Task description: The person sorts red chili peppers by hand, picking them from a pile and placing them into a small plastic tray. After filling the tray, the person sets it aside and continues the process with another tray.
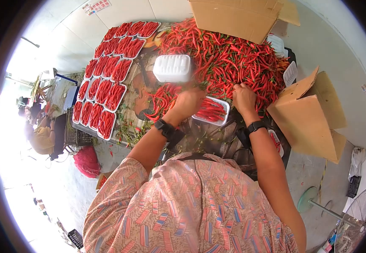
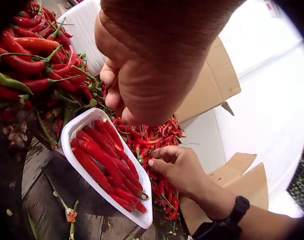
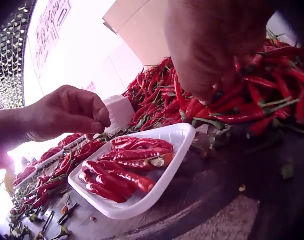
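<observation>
My left hand [image 1: 190,102] hovers at the left end of a white foam tray [image 1: 226,110] of red chili peppers [image 1: 210,110]. In the right wrist view its fingers [image 3: 87,107] are curled, thumb tip against the index finger, and no pepper shows between them. My right hand [image 1: 245,99] reaches to the near edge of a big heap of stemmed red chilies [image 1: 233,63]. The left wrist view shows its thumb and index fingertips [image 2: 153,162] close together at the heap; I cannot tell whether they pinch a pepper. The peppers in the tray [image 2: 109,165] lie lengthwise, without green stems.
Rows of filled trays [image 1: 107,90] cover the table's left side. A stack of white foam trays [image 1: 172,68] stands behind a smaller chili pile [image 1: 162,101]. One cardboard box [image 1: 237,17] tips over the heap; another [image 1: 305,114] stands at right. A fan [image 1: 356,223] is lower right.
</observation>
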Available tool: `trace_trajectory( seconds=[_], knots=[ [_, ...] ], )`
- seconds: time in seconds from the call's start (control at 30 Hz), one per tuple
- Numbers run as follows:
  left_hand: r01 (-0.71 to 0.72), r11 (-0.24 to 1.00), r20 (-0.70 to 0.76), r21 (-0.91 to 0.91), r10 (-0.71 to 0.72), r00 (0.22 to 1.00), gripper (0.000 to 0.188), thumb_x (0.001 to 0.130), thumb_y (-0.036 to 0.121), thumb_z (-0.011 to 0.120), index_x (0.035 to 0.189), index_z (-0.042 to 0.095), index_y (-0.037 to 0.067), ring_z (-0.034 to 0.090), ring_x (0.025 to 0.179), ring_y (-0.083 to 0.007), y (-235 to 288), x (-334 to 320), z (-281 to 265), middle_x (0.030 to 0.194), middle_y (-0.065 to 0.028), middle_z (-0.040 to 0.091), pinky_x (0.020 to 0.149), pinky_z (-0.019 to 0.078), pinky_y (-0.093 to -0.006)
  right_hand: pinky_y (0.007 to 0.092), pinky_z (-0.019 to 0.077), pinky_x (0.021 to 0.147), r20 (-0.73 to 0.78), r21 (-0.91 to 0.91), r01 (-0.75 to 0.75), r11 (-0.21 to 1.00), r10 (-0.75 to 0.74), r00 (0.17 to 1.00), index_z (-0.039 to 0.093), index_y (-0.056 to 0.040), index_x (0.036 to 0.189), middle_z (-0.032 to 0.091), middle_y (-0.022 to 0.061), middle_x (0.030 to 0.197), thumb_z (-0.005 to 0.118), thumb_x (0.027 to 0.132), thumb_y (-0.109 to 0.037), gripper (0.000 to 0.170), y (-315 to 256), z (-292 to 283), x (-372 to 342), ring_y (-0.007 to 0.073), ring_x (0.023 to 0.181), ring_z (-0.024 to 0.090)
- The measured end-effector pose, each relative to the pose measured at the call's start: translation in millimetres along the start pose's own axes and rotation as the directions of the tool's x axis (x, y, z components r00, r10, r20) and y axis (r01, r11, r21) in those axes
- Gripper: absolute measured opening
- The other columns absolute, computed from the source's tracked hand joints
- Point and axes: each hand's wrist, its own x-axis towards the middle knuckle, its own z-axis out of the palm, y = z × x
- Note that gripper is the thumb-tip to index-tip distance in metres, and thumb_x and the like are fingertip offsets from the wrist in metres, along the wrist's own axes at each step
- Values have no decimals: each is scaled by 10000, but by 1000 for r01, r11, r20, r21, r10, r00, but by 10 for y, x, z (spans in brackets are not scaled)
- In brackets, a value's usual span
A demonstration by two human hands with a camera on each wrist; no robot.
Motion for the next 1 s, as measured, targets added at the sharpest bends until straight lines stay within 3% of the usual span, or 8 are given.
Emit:
trace_trajectory(
  seconds=[0.2, 0.27, 0.33, 0.4, 0.53, 0.8, 0.87, 1.0],
  knots=[
    [16, 998, -4, -59, -17, 1000, 83, 799, 124, 559, 811, 603, 54, 598, 769, -359, 26, -5, -29, 805, -151, 600, 654, 475, -446, 422, 506, 667, -315, 271, 1, 963, 87, 945, 643, -31, 882, 654, 147, 828, 588, 811, -114, 122, 23, -428, -128, 315, 781, 643],
    [24, 989, -1, -144, -25, 1000, 84, 801, 129, 577, 823, 606, 52, 596, 760, -352, 80, 40, -21, 805, -150, 600, 652, 473, -433, 349, 508, 668, -46, 695, -206, 689, 329, 943, 655, -10, 961, 678, 130, 851, 591, 821, -103, 179, 94, -496, -204, 220, 766, 663],
    [28, 974, 2, -226, -29, 1000, 90, 803, 133, 595, 834, 609, 50, 595, 751, -345, 193, 116, -42, 806, -150, 599, 651, 471, -421, 279, 497, 671, 80, 808, -259, 529, 336, 938, 651, 12, 1004, 685, 84, 854, 597, 835, -93, 207, 41, -541, -254, 135, 750, 647],
    [79, 933, 16, -350, -78, 997, 136, 785, 122, 653, 887, 625, 37, 600, 739, -310, 316, 174, -50, 812, -140, 605, 653, 471, -388, 223, 467, 641, 331, 923, -369, 112, 258, 908, 636, 26, 1041, 660, 54, 824, 592, 877, -108, 216, -98, -589, -371, 88, 694, 584],
    [84, 890, -3, -448, -96, 995, 191, 767, 101, 687, 934, 635, 25, 605, 738, -280, 411, 173, -76, 828, -130, 615, 657, 471, -368, 206, 397, 567, 403, 913, -407, -14, 176, 898, 620, 34, 991, 639, 42, 812, 597, 864, -77, 170, -189, -490, -452, 61, 638, 518],
    [58, 947, 80, -317, -34, 996, 149, 807, 104, 663, 935, 670, 27, 643, 765, -236, 260, 80, -84, 861, -137, 654, 688, 504, -332, 211, 403, 568, 437, 899, -423, -109, 170, 883, 611, 51, 1005, 635, 47, 811, 584, 877, -106, 204, -226, -387, -442, 71, 649, 517],
    [67, 950, 95, -306, -40, 995, 129, 808, 104, 659, 913, 674, 31, 641, 762, -244, 229, 114, -107, 852, -131, 656, 686, 502, -335, 256, 459, 616, 346, 884, -395, 248, 220, 912, 644, 42, 982, 668, 78, 823, 601, 857, -124, 212, -226, -379, -424, 124, 686, 597],
    [20, 964, 83, -265, 2, 997, 95, 810, 115, 657, 871, 682, 46, 633, 752, -266, 152, 154, -89, 834, -112, 663, 681, 496, -350, 321, 495, 681, 93, 790, -161, 592, 144, 985, 681, -2, 946, 686, 127, 853, 621, 809, -125, 193, -218, -265, -397, 220, 749, 655]
  ],
)
